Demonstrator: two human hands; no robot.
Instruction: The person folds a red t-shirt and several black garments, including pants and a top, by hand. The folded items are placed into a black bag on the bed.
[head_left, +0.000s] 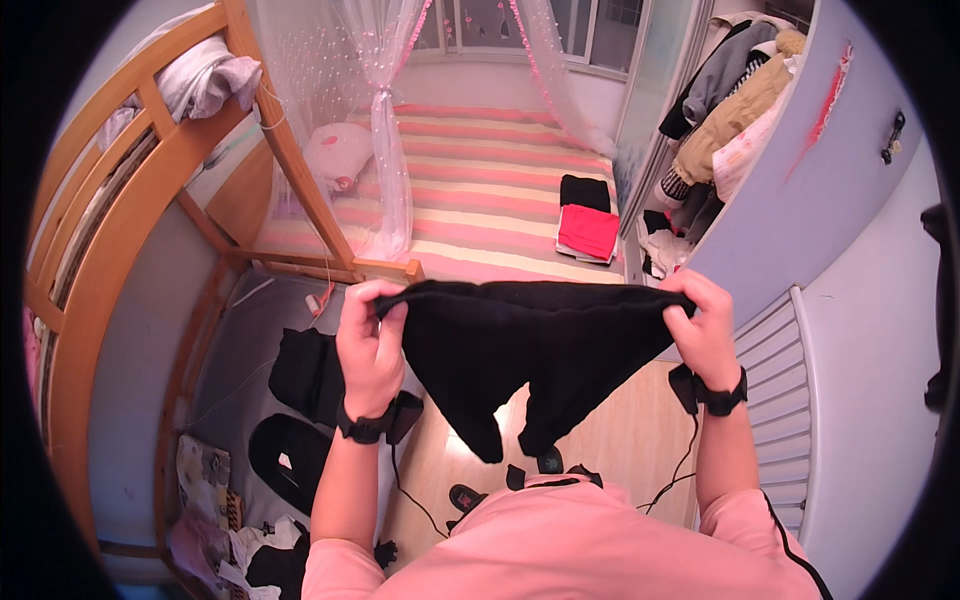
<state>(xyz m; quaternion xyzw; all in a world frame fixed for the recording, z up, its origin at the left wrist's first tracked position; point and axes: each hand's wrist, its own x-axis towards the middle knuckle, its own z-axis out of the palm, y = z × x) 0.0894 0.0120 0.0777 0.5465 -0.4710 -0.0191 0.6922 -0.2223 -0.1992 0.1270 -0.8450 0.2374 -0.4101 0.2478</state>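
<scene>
A pair of black trousers (525, 345) hangs spread between my two hands, waistband up and both legs pointing down towards me. My left hand (373, 349) grips the left corner of the waistband between thumb and fingers. At the opposite corner, my right hand (699, 328) pinches the cloth the same way. Beyond the trousers, a small stack of folded clothes lies on the right part of the striped bed, with a red folded garment (589, 231) on top in front and a black folded garment (585, 193) behind it.
A wooden bunk bed frame (142, 217) stands at left; on its lower bunk lie black folded clothes (304, 375), a black oval item (289, 457) and crumpled clothes (277, 559). An open wardrobe with hanging coats (735, 105) is at upper right, above a white slatted rail (776, 397). Slippers (466, 497) are on the floor.
</scene>
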